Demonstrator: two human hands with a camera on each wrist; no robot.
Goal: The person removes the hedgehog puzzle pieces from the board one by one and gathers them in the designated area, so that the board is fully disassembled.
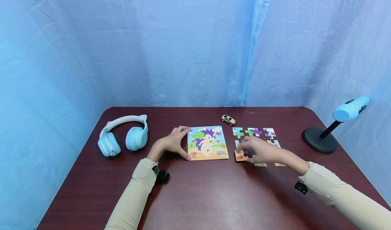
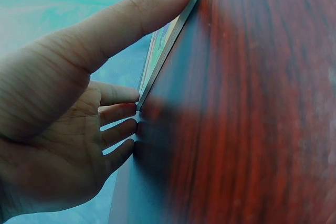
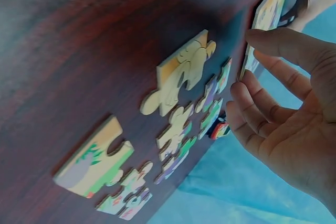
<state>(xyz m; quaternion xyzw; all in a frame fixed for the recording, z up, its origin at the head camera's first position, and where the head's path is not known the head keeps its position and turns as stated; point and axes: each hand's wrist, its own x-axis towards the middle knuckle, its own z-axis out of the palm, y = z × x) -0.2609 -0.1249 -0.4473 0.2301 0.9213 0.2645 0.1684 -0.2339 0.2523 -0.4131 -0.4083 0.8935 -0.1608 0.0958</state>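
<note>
A square puzzle board (image 1: 210, 152) with a purple-spined hedgehog picture lies flat on the table. My left hand (image 1: 174, 141) holds it by its left side, thumb at the near corner and fingertips at the far corner. In the left wrist view, the thumb (image 2: 142, 11) overlaps the board's edge. To the right lie several loose jigsaw pieces (image 1: 255, 131) in rows. Over their near-left part, my right hand (image 1: 262, 151) pinches an orange corner jigsaw piece (image 1: 240, 156) between thumb and fingers. In the right wrist view this piece is seen nearly edge-on, partly hidden by the fingers.
Light-blue headphones (image 1: 136, 138) lie at the left of the brown table (image 1: 195, 196). A small toy car (image 1: 228, 119) sits behind the board and pieces. At the right, a light-blue cylindrical device (image 1: 349, 110) stands on a round black base (image 1: 319, 140). Blue curtains hang behind.
</note>
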